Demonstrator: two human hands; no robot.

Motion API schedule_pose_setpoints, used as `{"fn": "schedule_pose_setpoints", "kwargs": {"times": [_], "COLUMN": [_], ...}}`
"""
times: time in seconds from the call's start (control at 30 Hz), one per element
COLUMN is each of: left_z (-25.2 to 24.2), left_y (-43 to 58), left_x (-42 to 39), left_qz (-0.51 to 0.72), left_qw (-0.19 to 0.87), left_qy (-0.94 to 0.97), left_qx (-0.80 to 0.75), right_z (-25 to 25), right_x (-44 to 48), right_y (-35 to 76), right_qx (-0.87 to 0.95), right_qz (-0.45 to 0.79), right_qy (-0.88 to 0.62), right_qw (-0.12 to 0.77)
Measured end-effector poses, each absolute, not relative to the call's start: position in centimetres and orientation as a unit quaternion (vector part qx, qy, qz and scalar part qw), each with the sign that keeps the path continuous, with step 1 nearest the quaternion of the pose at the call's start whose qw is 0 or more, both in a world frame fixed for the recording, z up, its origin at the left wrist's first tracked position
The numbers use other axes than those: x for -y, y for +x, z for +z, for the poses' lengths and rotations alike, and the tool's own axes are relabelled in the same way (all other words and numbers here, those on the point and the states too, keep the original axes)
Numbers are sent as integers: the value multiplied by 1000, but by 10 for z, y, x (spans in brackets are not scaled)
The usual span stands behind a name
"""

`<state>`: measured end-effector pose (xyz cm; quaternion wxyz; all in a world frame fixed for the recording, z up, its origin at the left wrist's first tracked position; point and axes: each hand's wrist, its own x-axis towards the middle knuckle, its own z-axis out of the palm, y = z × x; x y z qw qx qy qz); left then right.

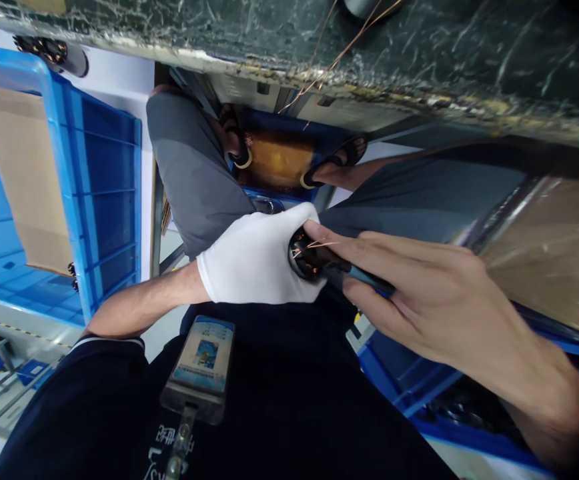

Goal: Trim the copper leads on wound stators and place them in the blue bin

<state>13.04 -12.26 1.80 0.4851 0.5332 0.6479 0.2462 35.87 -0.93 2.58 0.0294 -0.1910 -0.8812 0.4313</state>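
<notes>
My left hand (259, 257), in a white glove, is wrapped round a motor stator (299, 260); its round black end with copper windings faces right. Most of the stator's body is hidden in the glove. Bare, my right hand (419, 287) is closed on a dark-handled hand tool (369, 279) whose tip is at the stator's open end. The tool's exact kind is hard to make out. Thin copper wires (322, 244) stick out of the stator near my right thumb.
A worn dark green bench edge (319, 60) runs across the top, with loose copper wires hanging over it. Several similar stators (62, 57) lie at the upper left beside a blue crate (97, 180). Between my feet is a blue bin (274, 160). Another blue crate (399, 380) stands at right.
</notes>
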Motion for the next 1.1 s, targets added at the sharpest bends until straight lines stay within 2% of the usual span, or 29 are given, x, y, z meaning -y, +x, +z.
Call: {"fn": "schedule_pose_setpoints", "kwargs": {"times": [0.07,0.3,0.43,0.53,0.63,0.73,0.83,0.9,1.0,1.1], "left_z": [18,11,-4,-17,-24,-26,-26,-26,-25,-19], "left_y": [130,128,131,134,139,145,140,131,117,108], "left_x": [121,122,123,121,122,129,143,154,169,182], "left_qz": [266,293,322,371,400,438,490,512,435,355], "left_qw": [512,590,633,712,790,812,762,660,476,379], "left_qy": [519,468,414,295,130,30,93,240,512,633], "left_qx": [-631,-590,-569,-517,-446,-386,-414,-495,-567,-574], "right_z": [28,22,12,5,-2,-8,-13,-16,-22,-29], "right_x": [9,8,4,-1,0,6,3,-3,-8,3], "right_y": [356,352,356,355,348,338,331,327,320,310], "right_qx": [872,930,903,873,849,824,781,726,639,602], "right_qz": [453,334,394,449,486,521,585,659,743,768], "right_qy": [-181,-149,-170,-192,-205,-210,-208,-194,-179,-172], "right_qw": [31,35,0,-6,28,71,61,13,-85,-132]}}
